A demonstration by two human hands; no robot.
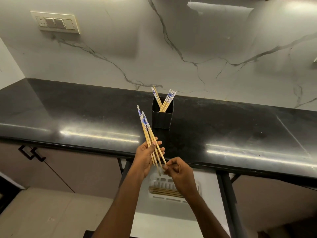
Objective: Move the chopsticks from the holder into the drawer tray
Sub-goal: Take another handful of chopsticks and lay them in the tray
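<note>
A black square holder [162, 117] stands on the dark counter with several bamboo chopsticks [167, 100] leaning in it, their tops patterned blue and white. My left hand [145, 157] grips a small bundle of chopsticks [145, 124] that point up and to the left, in front of the counter's edge. My right hand [178, 170] pinches the thin lower tips of that bundle. Below both hands lies the white drawer tray [157, 184], with a few chopsticks [164, 191] lying flat in it; my right wrist hides part of the tray.
The black counter [223, 127] runs across the view against a marble wall. A switch plate [54, 22] sits high on the wall at the left. Cabinet doors with black handles [32, 152] are below the counter at the left. Dark drawer rails [226, 194] flank the open drawer.
</note>
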